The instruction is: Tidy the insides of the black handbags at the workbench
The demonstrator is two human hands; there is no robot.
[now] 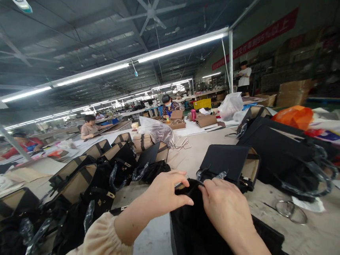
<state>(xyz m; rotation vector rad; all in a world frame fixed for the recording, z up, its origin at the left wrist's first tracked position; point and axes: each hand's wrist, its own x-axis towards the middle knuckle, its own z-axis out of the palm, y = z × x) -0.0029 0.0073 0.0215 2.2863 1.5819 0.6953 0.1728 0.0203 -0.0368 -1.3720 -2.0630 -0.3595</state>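
A black handbag (189, 228) is in front of me at the bottom centre, its mouth facing up towards me. My left hand (164, 192) is curved over the left part of its upper edge, with the thumb on the near side and the fingers on the far side. A narrow pale edge shows under those fingers; I cannot make out what it is. My right hand (225, 207) grips the same upper edge further right, fingers bent over it. The bag's lower part is partly hidden by my right forearm.
Several black handbags with tan linings (72, 182) crowd the table on the left. Another black bag (225, 160) stands just beyond my hands, and a larger dark pile (283, 157) lies to the right. Metal rings (292, 211) rest at right. People work at tables further back.
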